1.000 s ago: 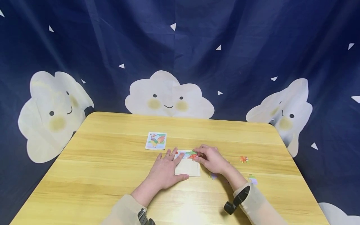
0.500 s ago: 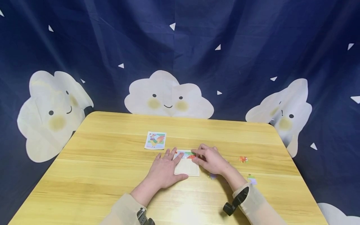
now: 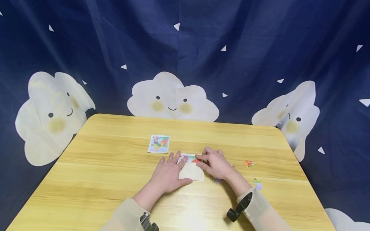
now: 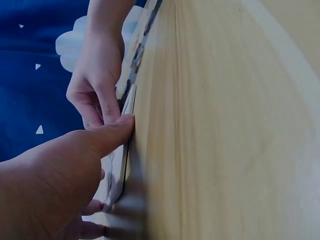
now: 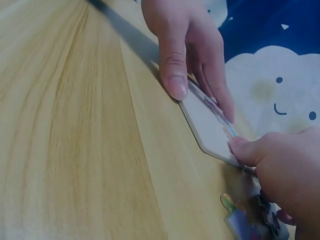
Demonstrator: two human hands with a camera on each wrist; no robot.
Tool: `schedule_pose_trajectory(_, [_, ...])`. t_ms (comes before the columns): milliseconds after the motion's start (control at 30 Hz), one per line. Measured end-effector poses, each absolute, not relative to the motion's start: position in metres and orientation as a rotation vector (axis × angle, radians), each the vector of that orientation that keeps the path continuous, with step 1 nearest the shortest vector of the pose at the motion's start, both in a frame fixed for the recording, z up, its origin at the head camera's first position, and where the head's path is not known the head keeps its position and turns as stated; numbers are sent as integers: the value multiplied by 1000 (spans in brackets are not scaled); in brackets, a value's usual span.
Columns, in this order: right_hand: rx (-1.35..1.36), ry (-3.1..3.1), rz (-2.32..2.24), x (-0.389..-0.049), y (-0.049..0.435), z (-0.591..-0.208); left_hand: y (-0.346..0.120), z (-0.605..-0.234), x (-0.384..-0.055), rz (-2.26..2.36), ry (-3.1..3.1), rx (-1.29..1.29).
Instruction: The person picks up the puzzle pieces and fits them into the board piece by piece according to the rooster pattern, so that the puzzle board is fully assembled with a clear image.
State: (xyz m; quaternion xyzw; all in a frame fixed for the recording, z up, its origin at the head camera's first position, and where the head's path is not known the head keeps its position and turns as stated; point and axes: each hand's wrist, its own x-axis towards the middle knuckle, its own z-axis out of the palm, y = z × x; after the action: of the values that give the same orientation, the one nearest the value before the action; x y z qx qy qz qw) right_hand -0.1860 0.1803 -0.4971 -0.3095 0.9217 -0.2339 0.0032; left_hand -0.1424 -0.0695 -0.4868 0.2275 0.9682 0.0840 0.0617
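Observation:
A square, pale puzzle board (image 3: 190, 171) lies on the table, with colourful pieces along its far side and a bare near part. My left hand (image 3: 169, 176) rests over its left side with fingers spread. Its thumb (image 4: 117, 132) touches the near edge in the left wrist view, and the index finger reaches onto the pieces. At the far right corner my right hand (image 3: 216, 165) pinches a red-and-green puzzle piece (image 3: 196, 161) between thumb and index finger, down against the board. In the right wrist view, the hand itself hides most of that piece.
Beyond the board lies a square picture card (image 3: 159, 143) showing a colourful bird. Loose puzzle pieces lie to the right: an orange-red one (image 3: 249, 163), a green-and-lilac one (image 3: 258, 184), and several (image 5: 241, 222) beneath the right hand. A dark blue cloud-print curtain (image 3: 245, 64) hangs behind.
The right thumb and index finger have shifted slightly left along the board's far row, and the red-and-green piece sits closer in among the others. The left hand stays put.

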Motion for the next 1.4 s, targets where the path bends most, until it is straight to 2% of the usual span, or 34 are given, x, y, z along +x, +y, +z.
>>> schedule_pose_trajectory(400, [-919,2877,-744,-191,175,-497,-44,-481,-138,175,2950,611])
schedule_pose_trajectory(800, [-980,2933,-699,-186,178,-496,-40,-483,-139,105,2975,640])
schedule_pose_trajectory(1400, [-891,2946,-724,-188,178,-497,-35,-481,-143,17,2971,659])
